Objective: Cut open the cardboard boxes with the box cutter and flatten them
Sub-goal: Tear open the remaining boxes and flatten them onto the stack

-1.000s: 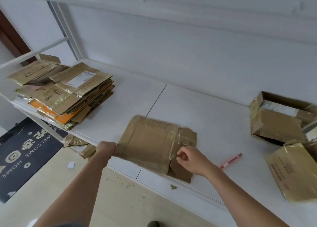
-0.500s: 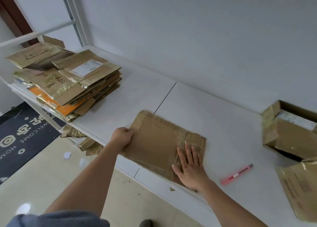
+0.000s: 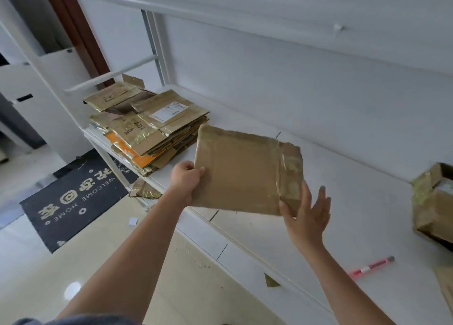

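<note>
I have the flattened cardboard box [image 3: 241,170] lifted clear of the white table [image 3: 367,214], tilted with its broad face toward me. My left hand [image 3: 185,181] grips its left edge, thumb curled over the front face and the other fingers hidden behind the panel. My right hand [image 3: 307,210] is at the lower right corner, fingers straight and spread, the thumb touching the taped flap; I can't tell whether the palm actually bears on the card or just stands beside it. What I judge the next move turns on is this: the stack of flattened boxes [image 3: 149,126] lies to the left and farther back from the piece I hold, at the table's far left end, so the left hand is the nearer one and would lead the carry. The sheet's long axis runs roughly left to right, already pointing toward the stack. The pink box cutter [image 3: 372,267] lies on the table near its front edge, to the right of my right forearm and well apart from both hands. At the right frame edge an uncut cardboard box [image 3: 431,202] is cut off, so its far side is unseen, and the box cutter is blurred, so I can't make out its blade.
</note>
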Action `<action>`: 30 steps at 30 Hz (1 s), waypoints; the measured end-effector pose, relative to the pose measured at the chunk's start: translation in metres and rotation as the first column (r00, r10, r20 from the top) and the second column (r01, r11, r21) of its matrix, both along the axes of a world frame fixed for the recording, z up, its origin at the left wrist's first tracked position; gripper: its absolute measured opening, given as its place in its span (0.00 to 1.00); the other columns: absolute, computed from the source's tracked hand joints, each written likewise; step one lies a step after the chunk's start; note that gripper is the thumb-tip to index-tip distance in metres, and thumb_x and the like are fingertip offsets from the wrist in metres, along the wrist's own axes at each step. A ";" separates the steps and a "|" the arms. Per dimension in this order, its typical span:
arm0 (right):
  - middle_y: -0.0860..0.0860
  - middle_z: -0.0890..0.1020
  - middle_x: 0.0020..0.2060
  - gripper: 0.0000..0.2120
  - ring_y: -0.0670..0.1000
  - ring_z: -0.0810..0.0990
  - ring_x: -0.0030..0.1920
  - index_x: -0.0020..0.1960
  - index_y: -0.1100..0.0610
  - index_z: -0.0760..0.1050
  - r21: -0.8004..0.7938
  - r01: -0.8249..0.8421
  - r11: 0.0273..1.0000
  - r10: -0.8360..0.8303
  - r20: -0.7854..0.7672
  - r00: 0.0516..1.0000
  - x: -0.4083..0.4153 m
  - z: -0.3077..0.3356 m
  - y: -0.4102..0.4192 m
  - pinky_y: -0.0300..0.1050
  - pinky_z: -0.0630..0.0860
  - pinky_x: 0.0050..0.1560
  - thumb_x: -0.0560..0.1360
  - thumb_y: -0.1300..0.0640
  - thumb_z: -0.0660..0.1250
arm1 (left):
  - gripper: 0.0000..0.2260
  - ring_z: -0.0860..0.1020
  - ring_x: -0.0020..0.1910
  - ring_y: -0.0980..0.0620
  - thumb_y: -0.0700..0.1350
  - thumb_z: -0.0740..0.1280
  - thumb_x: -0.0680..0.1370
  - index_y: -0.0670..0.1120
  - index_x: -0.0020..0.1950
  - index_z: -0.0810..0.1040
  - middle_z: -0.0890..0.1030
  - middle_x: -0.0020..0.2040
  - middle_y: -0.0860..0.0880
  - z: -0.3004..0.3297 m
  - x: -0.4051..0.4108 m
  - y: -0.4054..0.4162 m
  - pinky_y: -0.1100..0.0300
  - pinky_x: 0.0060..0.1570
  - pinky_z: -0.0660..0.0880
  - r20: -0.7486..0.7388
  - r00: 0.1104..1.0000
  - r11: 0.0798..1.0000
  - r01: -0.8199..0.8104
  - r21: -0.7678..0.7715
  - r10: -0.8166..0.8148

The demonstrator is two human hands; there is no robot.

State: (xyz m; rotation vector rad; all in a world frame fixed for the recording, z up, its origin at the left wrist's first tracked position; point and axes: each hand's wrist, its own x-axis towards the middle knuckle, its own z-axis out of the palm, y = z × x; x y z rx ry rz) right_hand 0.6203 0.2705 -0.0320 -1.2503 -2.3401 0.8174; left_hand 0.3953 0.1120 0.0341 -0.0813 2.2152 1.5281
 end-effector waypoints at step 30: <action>0.60 0.62 0.75 0.43 0.60 0.66 0.72 0.81 0.53 0.40 -0.297 -0.122 0.947 0.109 -0.060 0.992 -0.422 0.038 -0.096 0.50 0.68 0.67 0.79 0.58 0.67 | 0.35 0.51 0.75 0.37 0.56 0.72 0.74 0.60 0.76 0.55 0.50 0.76 0.47 -0.029 -0.282 -0.110 0.41 0.75 0.51 -0.358 0.801 0.757 0.171 -0.631 -0.480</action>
